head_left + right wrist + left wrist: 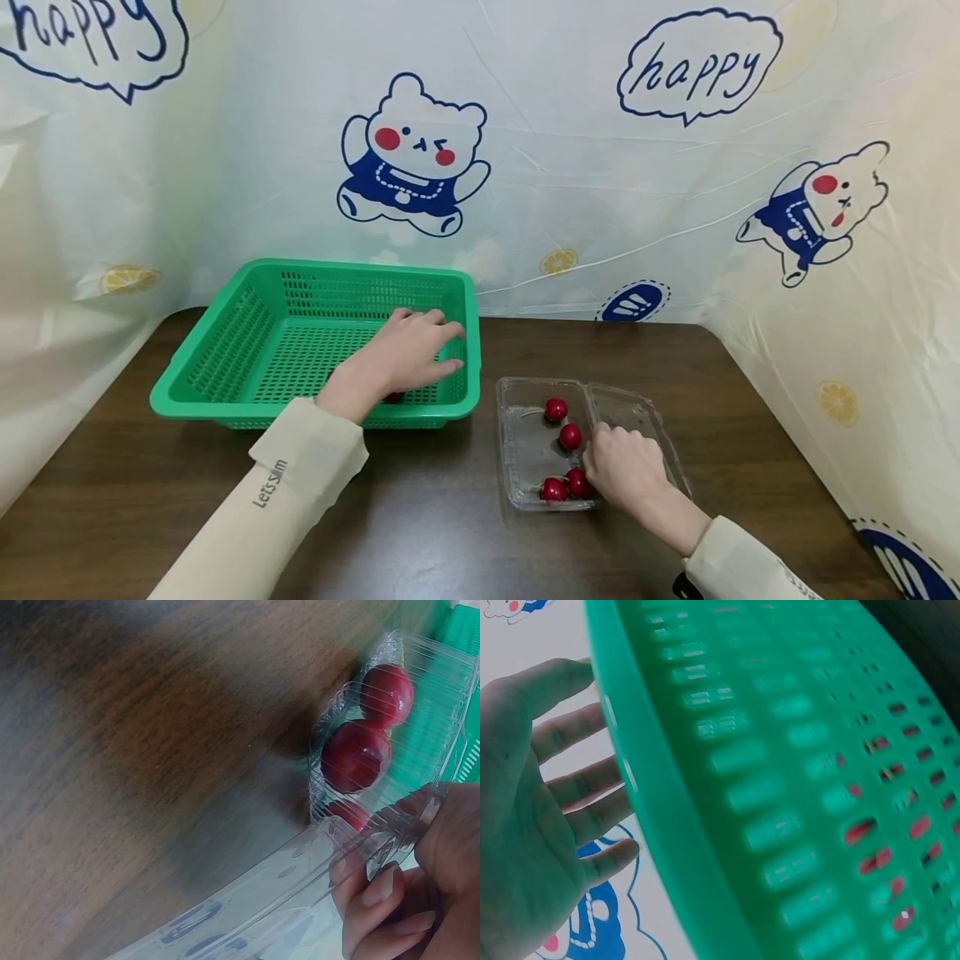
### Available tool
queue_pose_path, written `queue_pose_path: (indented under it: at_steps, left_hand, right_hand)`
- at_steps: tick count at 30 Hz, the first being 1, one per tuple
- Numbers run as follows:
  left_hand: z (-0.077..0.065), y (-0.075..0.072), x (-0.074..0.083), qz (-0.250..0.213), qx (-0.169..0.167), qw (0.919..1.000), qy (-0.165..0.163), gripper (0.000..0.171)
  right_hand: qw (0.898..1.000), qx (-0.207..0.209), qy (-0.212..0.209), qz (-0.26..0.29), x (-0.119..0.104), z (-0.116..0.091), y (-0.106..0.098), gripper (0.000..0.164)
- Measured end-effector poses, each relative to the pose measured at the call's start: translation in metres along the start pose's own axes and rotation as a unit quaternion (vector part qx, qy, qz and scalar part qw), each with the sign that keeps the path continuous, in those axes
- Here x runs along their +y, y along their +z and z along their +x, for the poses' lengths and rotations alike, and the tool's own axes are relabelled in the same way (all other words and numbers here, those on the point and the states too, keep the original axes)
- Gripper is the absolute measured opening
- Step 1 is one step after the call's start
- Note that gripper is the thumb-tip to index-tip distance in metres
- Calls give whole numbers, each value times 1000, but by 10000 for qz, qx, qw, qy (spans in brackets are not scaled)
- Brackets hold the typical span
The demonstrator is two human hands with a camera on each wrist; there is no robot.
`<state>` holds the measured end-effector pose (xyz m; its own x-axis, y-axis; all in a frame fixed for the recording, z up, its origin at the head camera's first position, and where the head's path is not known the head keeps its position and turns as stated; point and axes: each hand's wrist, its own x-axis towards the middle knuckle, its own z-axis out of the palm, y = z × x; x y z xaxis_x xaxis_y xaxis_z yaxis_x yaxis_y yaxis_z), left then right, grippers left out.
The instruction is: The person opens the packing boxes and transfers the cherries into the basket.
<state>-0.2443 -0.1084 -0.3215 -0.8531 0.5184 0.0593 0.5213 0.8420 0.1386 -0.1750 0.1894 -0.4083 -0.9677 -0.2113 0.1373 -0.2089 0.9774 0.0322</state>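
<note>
My left hand [405, 354] is over the right part of a green plastic basket [225, 410], fingers spread and nothing held. Dark red cherries [393, 397] show under that hand inside the basket; most are hidden by the hand and wrist. Through the slots of the basket wall, red cherries [904, 919] also appear in the left wrist view. My right hand [628, 468] pinches the hinge side of a clear plastic clamshell box [521, 442], whose lid [277, 881] is folded open to the right. Several cherries [570, 437], some with stems, lie in the box.
The basket and box stand side by side on a dark brown wooden table [420, 508]. Behind it and along both sides hangs a pale curtain [555, 192] printed with bears and lemon slices, meeting the table's back edge.
</note>
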Motion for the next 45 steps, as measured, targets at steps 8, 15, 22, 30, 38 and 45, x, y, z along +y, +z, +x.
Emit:
queue_pose_path:
  at_steps: [8,15,22,30,38,45]
  left_hand:
    - [16,8,24,-104,-96,9998,145,47]
    - [22,18,45,-261,106,9985,476,42]
    - [33,31,67,-85,268,9959,861,39]
    - [42,47,85,60,354,9935,1084,33]
    - [54,70,95,247,554,9934,973,31]
    - [63,86,103,627,661,9925,813,30]
  right_hand:
    - [10000,-40,-5,30,1,0,0,26]
    - [10000,-85,-8,38,-1,0,1,27]
    - [10000,-63,-13,21,-2,1,0,28]
    - [9999,-144,61,-29,-2,2,1,28]
    - [10000,-36,1,-24,-2,1,0,27]
    - [10000,-28,-9,-67,0,1,-1,26]
